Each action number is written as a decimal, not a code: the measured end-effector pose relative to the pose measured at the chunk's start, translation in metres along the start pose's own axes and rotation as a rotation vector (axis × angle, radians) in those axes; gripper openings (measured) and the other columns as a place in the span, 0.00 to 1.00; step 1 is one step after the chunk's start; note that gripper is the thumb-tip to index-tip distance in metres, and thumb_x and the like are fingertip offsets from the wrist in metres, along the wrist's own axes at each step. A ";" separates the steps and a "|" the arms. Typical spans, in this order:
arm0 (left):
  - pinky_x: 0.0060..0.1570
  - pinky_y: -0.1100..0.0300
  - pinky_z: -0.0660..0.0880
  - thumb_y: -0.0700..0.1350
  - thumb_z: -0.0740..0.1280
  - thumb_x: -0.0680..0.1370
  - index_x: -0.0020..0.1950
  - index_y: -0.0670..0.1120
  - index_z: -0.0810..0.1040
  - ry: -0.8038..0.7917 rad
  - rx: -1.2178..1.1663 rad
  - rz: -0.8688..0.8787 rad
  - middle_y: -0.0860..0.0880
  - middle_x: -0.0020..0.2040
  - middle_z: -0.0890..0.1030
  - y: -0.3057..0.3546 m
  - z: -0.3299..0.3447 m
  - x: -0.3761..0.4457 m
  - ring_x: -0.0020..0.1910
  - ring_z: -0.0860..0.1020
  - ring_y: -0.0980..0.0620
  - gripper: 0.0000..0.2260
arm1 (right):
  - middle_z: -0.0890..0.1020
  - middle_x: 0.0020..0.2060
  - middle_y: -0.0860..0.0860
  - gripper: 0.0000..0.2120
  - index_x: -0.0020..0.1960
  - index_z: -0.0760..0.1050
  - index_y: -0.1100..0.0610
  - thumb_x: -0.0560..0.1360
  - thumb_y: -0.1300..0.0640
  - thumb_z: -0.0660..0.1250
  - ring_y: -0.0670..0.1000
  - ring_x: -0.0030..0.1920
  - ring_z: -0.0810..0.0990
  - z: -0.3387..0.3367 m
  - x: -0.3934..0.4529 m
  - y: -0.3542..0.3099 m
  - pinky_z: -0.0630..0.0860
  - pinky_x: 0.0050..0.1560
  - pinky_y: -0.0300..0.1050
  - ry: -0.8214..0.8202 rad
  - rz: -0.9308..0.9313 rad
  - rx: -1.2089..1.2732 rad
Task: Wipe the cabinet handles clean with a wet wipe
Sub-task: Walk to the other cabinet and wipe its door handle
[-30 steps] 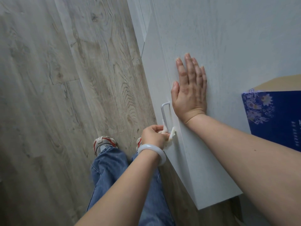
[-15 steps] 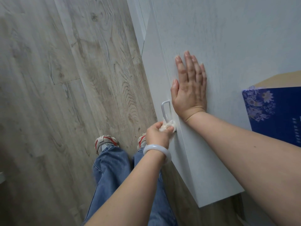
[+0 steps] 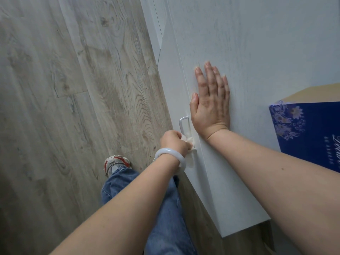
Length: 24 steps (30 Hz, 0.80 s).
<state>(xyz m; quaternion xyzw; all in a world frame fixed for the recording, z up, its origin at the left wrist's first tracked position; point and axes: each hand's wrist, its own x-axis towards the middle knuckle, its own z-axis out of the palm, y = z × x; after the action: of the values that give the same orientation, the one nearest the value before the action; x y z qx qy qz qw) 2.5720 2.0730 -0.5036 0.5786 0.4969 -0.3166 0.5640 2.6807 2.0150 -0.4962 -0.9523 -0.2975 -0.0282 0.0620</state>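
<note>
Presently: left hand point(image 3: 173, 141) clenches wet wipe point(image 3: 189, 139) round handle point(image 3: 184, 124); right hand point(image 3: 211, 105) flat, fingers straight, on cabinet point(image 3: 239, 43); risk: bunched wipe slipping off, upper bar unwiped.

Grey wood-grain plank floor point(image 3: 73, 107); blue floral box point(image 3: 305, 133) at right.

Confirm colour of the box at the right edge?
Deep blue box with pale floral print, tan top; head view.

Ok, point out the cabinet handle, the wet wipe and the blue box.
cabinet handle point(image 3: 182, 124): head view, on the bare upper bar above the wipe.
wet wipe point(image 3: 189, 140): head view, on the bunched part beside the left hand's fingers.
blue box point(image 3: 309, 133): head view, on its printed blue face.
</note>
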 end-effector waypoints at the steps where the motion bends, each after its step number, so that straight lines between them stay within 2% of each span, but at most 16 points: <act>1: 0.36 0.60 0.72 0.41 0.74 0.70 0.35 0.47 0.71 0.020 0.051 0.041 0.48 0.36 0.72 0.003 -0.003 0.001 0.35 0.71 0.49 0.12 | 0.62 0.75 0.56 0.28 0.75 0.61 0.56 0.75 0.54 0.55 0.54 0.75 0.59 0.000 0.000 0.000 0.54 0.74 0.56 -0.002 0.000 -0.001; 4: 0.32 0.64 0.71 0.41 0.76 0.68 0.41 0.46 0.76 0.038 0.047 0.128 0.50 0.37 0.77 0.014 -0.016 0.003 0.34 0.74 0.52 0.09 | 0.62 0.75 0.56 0.28 0.75 0.61 0.56 0.75 0.54 0.56 0.54 0.75 0.59 0.001 0.000 0.000 0.54 0.74 0.56 -0.007 0.001 0.001; 6: 0.36 0.66 0.74 0.41 0.78 0.68 0.45 0.46 0.78 0.104 -0.092 0.157 0.51 0.40 0.81 0.026 -0.028 0.009 0.37 0.78 0.54 0.11 | 0.62 0.75 0.56 0.28 0.75 0.61 0.56 0.75 0.54 0.56 0.54 0.75 0.59 0.000 0.000 0.000 0.54 0.75 0.56 -0.006 0.003 -0.003; 8: 0.40 0.63 0.76 0.40 0.78 0.68 0.49 0.46 0.80 0.178 -0.233 0.175 0.50 0.42 0.82 0.036 -0.037 0.015 0.39 0.80 0.54 0.13 | 0.61 0.75 0.56 0.29 0.75 0.61 0.56 0.75 0.53 0.56 0.54 0.75 0.58 0.000 0.000 -0.001 0.54 0.75 0.56 -0.009 0.001 -0.002; 11: 0.33 0.67 0.72 0.40 0.74 0.71 0.45 0.46 0.81 0.230 -0.310 0.196 0.53 0.36 0.80 0.032 -0.034 0.009 0.31 0.76 0.59 0.06 | 0.61 0.75 0.56 0.29 0.76 0.60 0.56 0.75 0.54 0.56 0.54 0.75 0.58 -0.001 0.000 0.000 0.53 0.75 0.56 -0.014 0.001 0.004; 13: 0.29 0.68 0.71 0.41 0.73 0.72 0.44 0.46 0.82 0.246 -0.370 0.166 0.53 0.33 0.79 0.018 -0.027 0.003 0.29 0.74 0.58 0.03 | 0.61 0.75 0.56 0.29 0.76 0.60 0.56 0.75 0.54 0.56 0.54 0.75 0.58 -0.001 0.000 0.000 0.53 0.75 0.56 -0.010 0.004 0.003; 16: 0.35 0.60 0.74 0.41 0.73 0.73 0.41 0.44 0.82 0.214 -0.417 0.086 0.48 0.35 0.80 -0.004 -0.015 -0.004 0.32 0.75 0.52 0.02 | 0.61 0.75 0.56 0.28 0.76 0.61 0.56 0.75 0.54 0.56 0.54 0.75 0.58 0.000 0.000 0.000 0.53 0.75 0.56 0.000 0.002 0.002; 19: 0.44 0.52 0.79 0.40 0.72 0.74 0.42 0.46 0.83 0.114 -0.455 0.026 0.45 0.38 0.83 -0.019 -0.009 -0.015 0.36 0.79 0.50 0.02 | 0.61 0.75 0.56 0.28 0.76 0.60 0.56 0.76 0.54 0.55 0.54 0.75 0.58 0.000 0.000 0.000 0.53 0.75 0.56 -0.010 0.002 -0.003; 21: 0.49 0.48 0.80 0.38 0.71 0.74 0.41 0.49 0.83 0.069 -0.480 0.042 0.46 0.40 0.84 -0.020 -0.011 -0.016 0.38 0.81 0.49 0.06 | 0.61 0.75 0.56 0.28 0.76 0.60 0.56 0.76 0.54 0.55 0.54 0.75 0.58 0.000 -0.001 -0.001 0.53 0.75 0.56 -0.009 0.002 -0.002; 24: 0.50 0.47 0.78 0.36 0.69 0.75 0.41 0.51 0.82 0.069 -0.551 0.131 0.47 0.42 0.84 0.002 -0.025 -0.004 0.42 0.81 0.47 0.10 | 0.61 0.75 0.56 0.28 0.76 0.61 0.55 0.75 0.54 0.55 0.54 0.75 0.58 0.000 0.000 -0.001 0.53 0.75 0.56 -0.002 0.002 0.002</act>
<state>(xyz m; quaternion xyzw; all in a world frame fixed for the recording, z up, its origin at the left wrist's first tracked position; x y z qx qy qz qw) 2.5677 2.0965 -0.4956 0.4449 0.5446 -0.1124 0.7020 2.6802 2.0153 -0.4958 -0.9526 -0.2965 -0.0267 0.0627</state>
